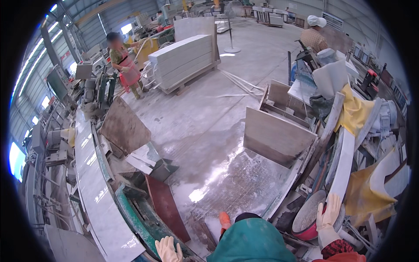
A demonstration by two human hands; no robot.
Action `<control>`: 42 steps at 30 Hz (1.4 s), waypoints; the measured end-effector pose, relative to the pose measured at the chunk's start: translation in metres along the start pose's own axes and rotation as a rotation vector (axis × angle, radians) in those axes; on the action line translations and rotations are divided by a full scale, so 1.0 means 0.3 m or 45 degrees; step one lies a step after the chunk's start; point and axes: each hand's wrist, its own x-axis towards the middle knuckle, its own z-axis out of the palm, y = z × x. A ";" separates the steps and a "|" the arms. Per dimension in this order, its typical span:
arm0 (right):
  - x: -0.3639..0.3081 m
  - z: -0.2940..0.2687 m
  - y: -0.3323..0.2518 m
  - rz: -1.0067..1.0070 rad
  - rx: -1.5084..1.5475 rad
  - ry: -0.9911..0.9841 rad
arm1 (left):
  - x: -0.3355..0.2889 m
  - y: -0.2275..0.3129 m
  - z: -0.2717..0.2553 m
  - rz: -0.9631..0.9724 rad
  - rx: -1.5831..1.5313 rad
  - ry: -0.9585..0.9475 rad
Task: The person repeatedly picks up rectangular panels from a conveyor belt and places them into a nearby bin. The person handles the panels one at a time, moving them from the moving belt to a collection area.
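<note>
My left hand, in a pale rubber glove, is at the lower edge of the view with its fingers apart and nothing in them. It is beside a green machine frame, close to the near end of a long, shiny white stone slab. At the lower right, my right hand wears a matching glove. Its fingers stretch upward, open, next to a round grey-topped, red-sided container and the near end of a long white strip. Whether that hand touches the strip, I cannot tell.
Brown boards stand at the right and a dark red panel leans at the left. Stacked white slabs sit on a pallet. A person in a pink apron and another in a white cap are farther off.
</note>
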 end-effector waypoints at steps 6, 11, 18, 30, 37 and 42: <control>-0.031 -0.020 0.009 0.000 0.001 -0.023 | 0.035 0.029 -0.007 -0.039 -0.067 -0.018; -0.039 -0.018 -0.014 -0.050 0.089 0.070 | 0.015 -0.002 0.040 -0.046 -0.088 0.085; -0.065 0.013 -0.004 -0.067 0.250 0.212 | 0.001 0.005 0.032 -0.027 -0.121 0.212; 0.190 -0.014 0.008 0.748 0.021 -0.407 | -0.034 -0.003 -0.007 -0.077 -0.099 0.129; 0.221 0.179 0.251 0.730 0.431 -0.086 | -0.008 -0.021 -0.011 -0.186 -0.511 0.155; 0.339 -0.231 0.200 1.233 1.998 -0.428 | -0.039 -0.113 0.016 -0.719 -1.550 0.346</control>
